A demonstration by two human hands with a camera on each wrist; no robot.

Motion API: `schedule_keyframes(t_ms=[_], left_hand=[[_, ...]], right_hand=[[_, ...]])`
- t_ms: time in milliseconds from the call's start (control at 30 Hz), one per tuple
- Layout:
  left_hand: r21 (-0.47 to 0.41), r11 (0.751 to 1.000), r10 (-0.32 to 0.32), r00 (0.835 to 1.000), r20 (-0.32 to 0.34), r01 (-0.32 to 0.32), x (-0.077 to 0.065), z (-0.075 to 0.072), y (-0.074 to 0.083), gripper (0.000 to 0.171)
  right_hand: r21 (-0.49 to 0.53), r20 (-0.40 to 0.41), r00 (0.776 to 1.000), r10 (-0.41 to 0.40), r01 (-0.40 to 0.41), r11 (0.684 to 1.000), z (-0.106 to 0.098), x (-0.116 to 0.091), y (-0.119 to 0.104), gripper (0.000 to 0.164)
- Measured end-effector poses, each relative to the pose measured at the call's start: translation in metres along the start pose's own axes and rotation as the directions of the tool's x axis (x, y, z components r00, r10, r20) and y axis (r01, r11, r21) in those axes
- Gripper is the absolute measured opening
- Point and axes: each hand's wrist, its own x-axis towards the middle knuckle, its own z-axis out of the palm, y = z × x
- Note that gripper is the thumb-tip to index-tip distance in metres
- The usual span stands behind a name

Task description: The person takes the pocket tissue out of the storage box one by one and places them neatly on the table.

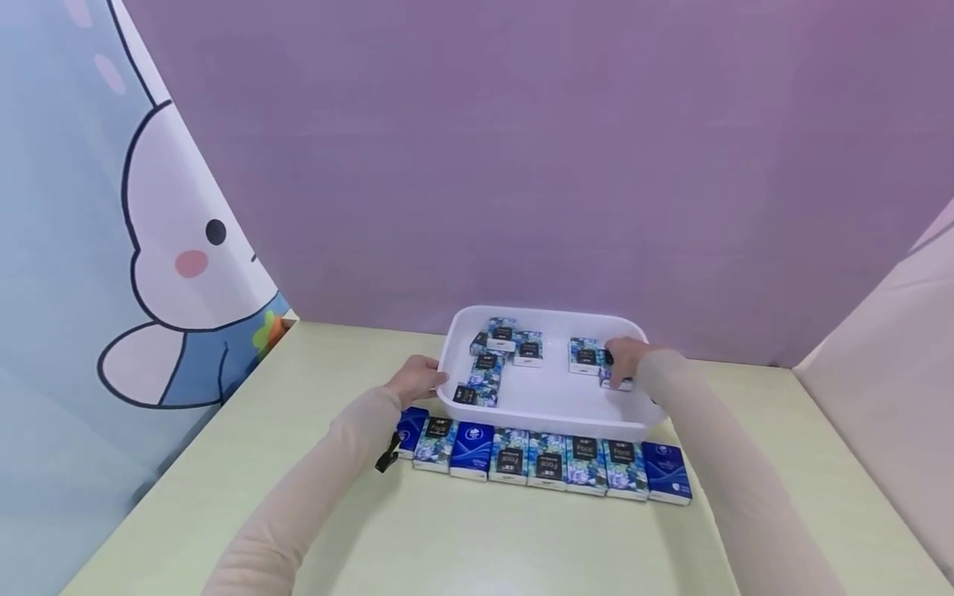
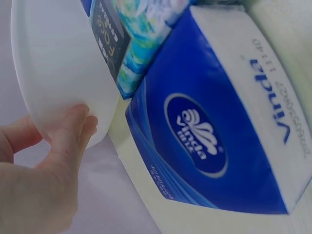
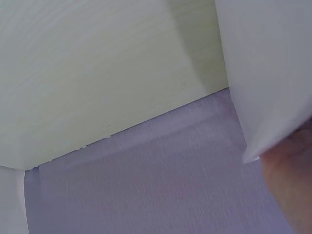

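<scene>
A white plastic tray (image 1: 551, 424) holds several small floral tissue packs, with a loose group at its left side. My left hand (image 1: 416, 379) pinches the tray's left rim between thumb and fingers; in the left wrist view the thumb lies on the tray wall (image 2: 63, 53). Inside the tray at the right, my right hand (image 1: 628, 358) grips a floral tissue pack (image 1: 617, 382), partly hidden under its fingers. Just left of that is another floral pack (image 1: 584, 356). The right wrist view catches only part of the hand (image 3: 290, 170) past the tray's edge.
A row of tissue packs lies along the tray's front on the pale table (image 1: 522, 546), floral ones (image 1: 585, 468) mixed with blue ones (image 1: 471, 453). A blue Vinda pack (image 2: 195, 131) sits close by the left hand. Behind the tray rises a purple wall (image 1: 551, 165).
</scene>
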Motion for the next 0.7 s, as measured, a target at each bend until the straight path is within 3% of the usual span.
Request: schedule_keyframes(t_ms=[700], left_hand=[[-0.020, 1.000, 0.016, 1.000, 0.001, -0.016, -0.0044, -0.0013, 0.0032, 0.034]], right_hand=[[-0.065, -0.015, 0.999, -0.051, 0.050, 0.997, 0.0045, 0.0067, 0.0034, 0.092]])
